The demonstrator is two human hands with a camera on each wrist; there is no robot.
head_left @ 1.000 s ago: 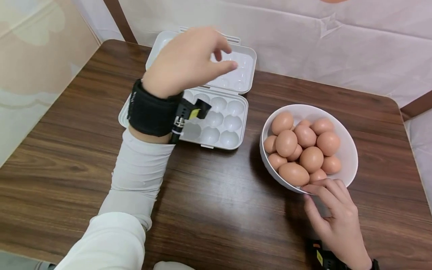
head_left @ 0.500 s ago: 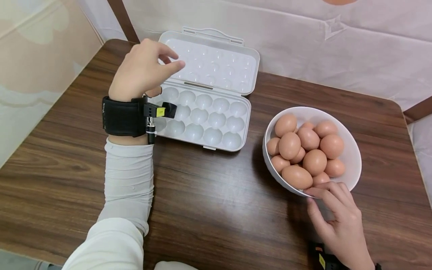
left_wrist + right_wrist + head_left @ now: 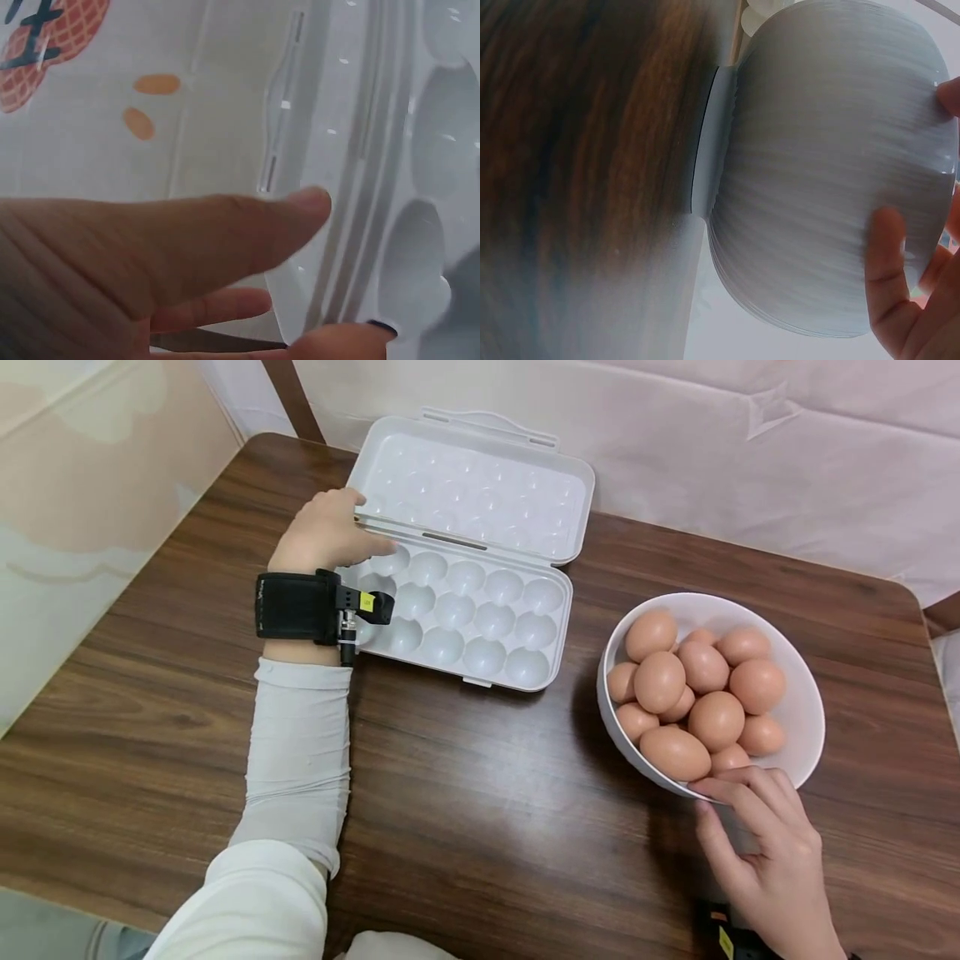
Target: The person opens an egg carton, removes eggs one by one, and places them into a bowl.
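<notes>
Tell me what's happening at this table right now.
A person sits at a wooden table with an open white egg tray, all its cups empty. The left hand holds the tray's left end near the hinge. The right hand holds the near rim of a white bowl piled with brown eggs. No egg has been lifted yet.

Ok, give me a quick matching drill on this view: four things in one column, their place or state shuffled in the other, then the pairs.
Things:
1. white plastic egg tray
2. brown eggs
3. left hand
4. right hand

Places or states:
A. piled in the white round bowl
B. fingers on the bowl's near rim
C. lid open, cups empty
D. at the tray's left end, by the hinge

Pairs: 1-C, 2-A, 3-D, 4-B
</notes>
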